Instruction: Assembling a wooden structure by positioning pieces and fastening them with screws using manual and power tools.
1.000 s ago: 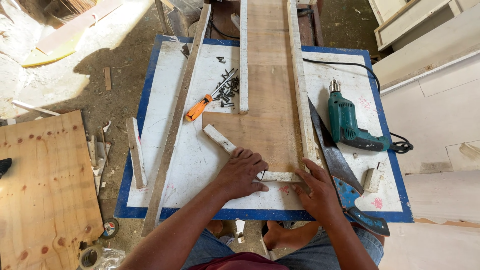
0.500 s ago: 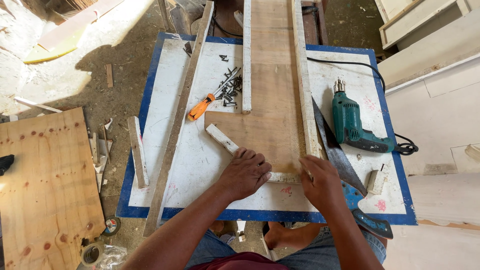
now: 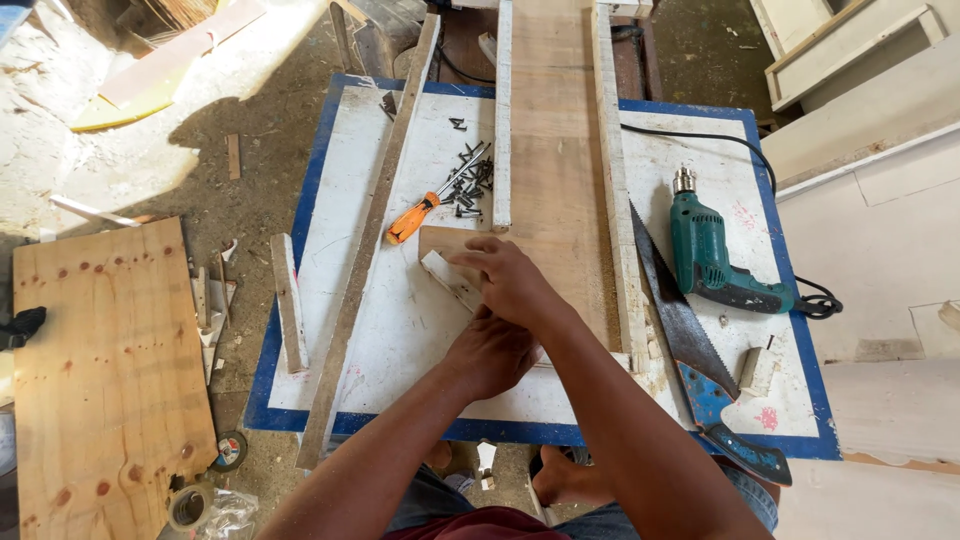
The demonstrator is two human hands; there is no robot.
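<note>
Wood in hand: a short white-painted strip (image 3: 447, 277), just left of the frame's centre, lying aslant on the bench (image 3: 400, 330) with its upper end against the lower left corner of the bare plank (image 3: 555, 200).
Right hand: my right hand (image 3: 510, 280) lies curled over the strip's upper end, fingers folded down on it and on the plank's corner.
Left hand: my left hand (image 3: 490, 352) presses flat on the strip's lower end, fingers closed; I cannot tell if it grips or only bears down.
How the strip handles: I judge it light and stiff, dry timber with chalky paint, rough enough not to slip; thin, so it could split at the ends.
Where to hold: best pinched across its narrow edges near the middle.
Plank: long, raw brown, flanked by two white rails running to the top of the frame.
Screwdriver (image 3: 425, 210): orange handle, upper centre-left, beside a scatter of dark screws (image 3: 470, 180).
Drill (image 3: 705, 250): green, corded, at right.
Saw (image 3: 690, 350): blued blade, lower right.
</note>
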